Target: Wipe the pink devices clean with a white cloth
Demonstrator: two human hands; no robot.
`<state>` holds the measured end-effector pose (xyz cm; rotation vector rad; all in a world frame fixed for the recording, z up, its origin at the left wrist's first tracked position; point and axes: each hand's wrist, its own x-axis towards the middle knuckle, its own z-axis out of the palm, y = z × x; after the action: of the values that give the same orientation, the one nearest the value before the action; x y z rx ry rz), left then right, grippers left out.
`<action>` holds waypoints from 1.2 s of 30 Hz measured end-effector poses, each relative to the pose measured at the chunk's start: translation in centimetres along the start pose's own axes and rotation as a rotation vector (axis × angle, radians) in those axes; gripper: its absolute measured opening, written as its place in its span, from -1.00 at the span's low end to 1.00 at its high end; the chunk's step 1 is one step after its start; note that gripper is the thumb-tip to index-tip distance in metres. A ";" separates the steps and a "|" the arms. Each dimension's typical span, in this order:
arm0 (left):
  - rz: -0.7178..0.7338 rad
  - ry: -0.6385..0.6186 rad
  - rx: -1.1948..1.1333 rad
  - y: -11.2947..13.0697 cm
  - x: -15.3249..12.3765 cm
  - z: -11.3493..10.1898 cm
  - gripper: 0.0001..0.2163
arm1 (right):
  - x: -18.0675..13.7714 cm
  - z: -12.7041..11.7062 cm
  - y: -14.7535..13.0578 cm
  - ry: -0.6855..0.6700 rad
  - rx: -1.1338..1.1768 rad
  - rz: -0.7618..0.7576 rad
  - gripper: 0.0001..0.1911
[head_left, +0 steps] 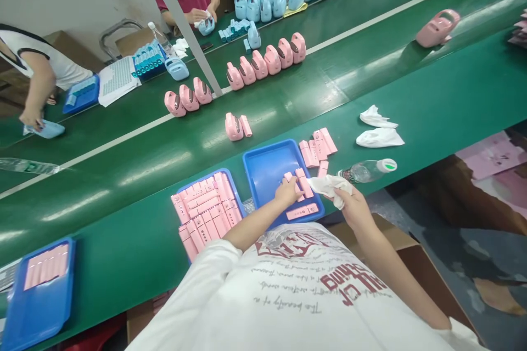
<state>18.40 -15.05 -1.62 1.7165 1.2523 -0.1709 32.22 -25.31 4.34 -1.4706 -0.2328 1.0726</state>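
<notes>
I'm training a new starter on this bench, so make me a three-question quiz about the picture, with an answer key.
1. Which foreground hand holds a white cloth?
2. True or false: the foreground left hand is over a blue tray.
3. The pieces in that tray are: A, teal; B, pink; C, white.

Key: 1. The right hand. 2. True. 3. B.

Middle tray [263,175]: plain blue.
Bars [302,211] in the middle tray: pink, small dark markings.
Cloth [325,184] right of the middle tray: plain white.
Bottle cap [387,165] right of the middle tray: white, green centre.
Housings [272,60] beyond the middle tray: pink, dark panels.
Shirt [247,296] below the middle tray: white, dark-red and grey lettering.
</notes>
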 end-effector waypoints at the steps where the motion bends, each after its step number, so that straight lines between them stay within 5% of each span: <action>1: -0.023 0.015 -0.034 -0.2 0.0 0.0 -0.46 | -0.2 -0.2 0.4 0.005 0.005 0.015 -0.50; 10: 0.059 0.044 -0.606 -3.0 -3.7 -3.5 -0.11 | -0.7 0.5 1.3 0.055 0.082 0.078 -0.48; 16: 0.157 -0.117 -0.989 0.0 -10.2 -6.4 -0.57 | -2.1 3.8 -1.3 0.024 0.229 0.016 -0.54; 20: 0.166 -0.371 -1.284 1.9 -13.2 -7.0 -0.61 | -3.6 5.9 -3.4 -0.043 0.304 -0.083 -0.64; 23: 0.228 -0.367 -1.181 2.8 -14.4 -7.5 -0.55 | -4.8 6.0 -4.2 -0.116 0.240 -0.192 -0.68; 30: 0.304 -0.119 -0.730 4.1 -16.0 -9.0 -0.47 | -6.3 5.1 -5.5 -0.469 -0.160 -0.472 -0.75; 33: 0.335 -0.075 -0.701 4.5 -16.0 -9.0 -0.50 | -6.1 5.5 -5.2 -0.437 -0.200 -0.576 -0.76; 36: 0.281 -0.195 -0.914 4.7 -15.8 -8.6 -0.57 | -5.8 6.2 -3.9 -0.300 -0.003 -0.427 -0.64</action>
<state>11.38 -18.94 15.18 1.0164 0.7408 0.3508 26.31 -24.16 11.53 -1.1848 -0.7266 0.9345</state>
